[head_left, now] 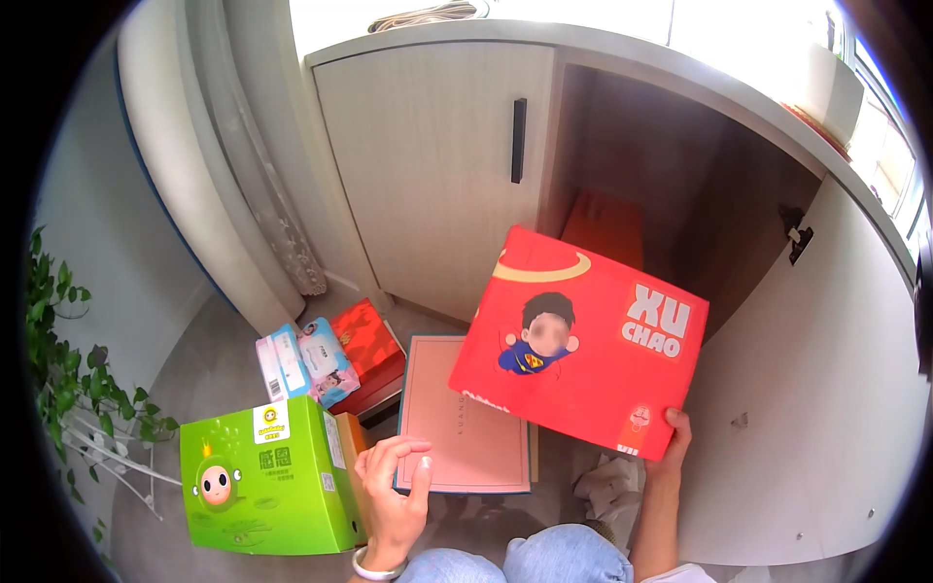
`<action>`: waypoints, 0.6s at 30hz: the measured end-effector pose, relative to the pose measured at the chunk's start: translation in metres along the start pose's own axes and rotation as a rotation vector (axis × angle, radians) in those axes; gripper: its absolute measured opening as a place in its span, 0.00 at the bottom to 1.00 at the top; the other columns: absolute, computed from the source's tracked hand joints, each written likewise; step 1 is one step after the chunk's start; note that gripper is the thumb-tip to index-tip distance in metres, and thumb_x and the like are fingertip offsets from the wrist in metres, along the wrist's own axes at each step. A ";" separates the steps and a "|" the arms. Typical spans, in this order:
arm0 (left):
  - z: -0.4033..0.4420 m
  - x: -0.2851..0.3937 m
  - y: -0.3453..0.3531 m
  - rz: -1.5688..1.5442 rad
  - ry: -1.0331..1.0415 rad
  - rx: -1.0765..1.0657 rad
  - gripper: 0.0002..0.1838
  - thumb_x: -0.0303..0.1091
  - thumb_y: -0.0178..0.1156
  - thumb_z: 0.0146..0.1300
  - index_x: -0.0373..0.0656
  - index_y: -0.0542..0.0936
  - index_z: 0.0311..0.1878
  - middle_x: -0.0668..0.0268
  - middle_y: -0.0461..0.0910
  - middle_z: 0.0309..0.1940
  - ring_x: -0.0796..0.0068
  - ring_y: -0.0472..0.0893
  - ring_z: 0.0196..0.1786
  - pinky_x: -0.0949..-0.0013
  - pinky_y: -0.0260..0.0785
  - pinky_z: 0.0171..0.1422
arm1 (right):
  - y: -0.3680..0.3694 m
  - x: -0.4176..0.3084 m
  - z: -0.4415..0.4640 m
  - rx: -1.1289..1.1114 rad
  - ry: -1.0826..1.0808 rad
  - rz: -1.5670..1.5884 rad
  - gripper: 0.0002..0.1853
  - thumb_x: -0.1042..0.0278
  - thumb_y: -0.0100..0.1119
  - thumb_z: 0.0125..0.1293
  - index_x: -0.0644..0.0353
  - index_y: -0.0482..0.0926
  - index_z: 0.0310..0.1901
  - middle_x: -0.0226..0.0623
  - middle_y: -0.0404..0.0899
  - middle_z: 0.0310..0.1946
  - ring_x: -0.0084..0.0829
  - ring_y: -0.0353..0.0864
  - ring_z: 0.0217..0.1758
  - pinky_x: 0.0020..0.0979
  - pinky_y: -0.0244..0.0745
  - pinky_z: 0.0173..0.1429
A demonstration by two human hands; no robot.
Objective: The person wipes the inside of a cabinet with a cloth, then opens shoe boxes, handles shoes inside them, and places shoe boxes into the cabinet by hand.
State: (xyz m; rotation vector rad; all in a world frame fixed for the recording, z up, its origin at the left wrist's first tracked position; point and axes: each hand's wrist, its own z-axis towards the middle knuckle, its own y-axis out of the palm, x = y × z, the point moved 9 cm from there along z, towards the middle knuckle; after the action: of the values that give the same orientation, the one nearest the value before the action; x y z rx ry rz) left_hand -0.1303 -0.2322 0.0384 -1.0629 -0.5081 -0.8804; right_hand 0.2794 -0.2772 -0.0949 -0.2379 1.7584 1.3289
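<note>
A red box (593,389) printed "XU CHAO" with a cartoon figure is tilted in front of the cabinet opening. My right hand (671,442) grips its lower right corner. My left hand (394,491) is raised with curled, parted fingers and holds nothing. It is in front of the lower left edge of a flat pink box (437,428) with a dark blue border, which lies on the floor partly behind the red box. Left of that hand stands a green box (282,505) with a cartoon face and a white label.
An orange box (607,223) sits inside the cabinet (700,175), whose right door (816,408) stands open. A blue and white pack (326,360) and a patterned red box (367,335) are on the floor, near a curtain (262,165) and a leafy plant (87,374).
</note>
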 end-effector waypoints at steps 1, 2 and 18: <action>-0.001 -0.001 0.000 -0.002 -0.007 -0.017 0.07 0.31 0.62 0.60 0.45 0.82 0.41 0.66 0.82 0.42 0.66 0.78 0.50 0.60 0.56 0.65 | -0.009 -0.001 0.000 0.004 0.001 0.001 0.29 0.60 0.60 0.56 0.66 0.71 0.59 0.43 0.79 0.54 0.38 0.80 0.56 0.38 0.76 0.62; -0.001 -0.003 0.001 -0.005 -0.015 -0.029 0.06 0.31 0.62 0.60 0.45 0.82 0.40 0.66 0.82 0.41 0.66 0.79 0.50 0.61 0.56 0.65 | -0.014 -0.004 0.002 -0.022 -0.014 0.023 0.29 0.60 0.60 0.56 0.66 0.71 0.59 0.44 0.78 0.54 0.38 0.80 0.56 0.38 0.76 0.62; 0.000 -0.009 0.002 -0.045 -0.036 -0.025 0.05 0.29 0.62 0.60 0.43 0.82 0.39 0.65 0.82 0.38 0.65 0.79 0.45 0.62 0.59 0.61 | 0.004 0.012 0.040 0.198 -0.175 0.303 0.31 0.52 0.62 0.58 0.56 0.70 0.62 0.33 0.76 0.59 0.35 0.75 0.62 0.41 0.70 0.66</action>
State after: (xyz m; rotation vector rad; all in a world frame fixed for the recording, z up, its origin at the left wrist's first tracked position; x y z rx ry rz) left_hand -0.1338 -0.2282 0.0310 -1.0952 -0.5544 -0.9107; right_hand 0.2912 -0.2371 -0.1016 0.2581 1.8086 1.3273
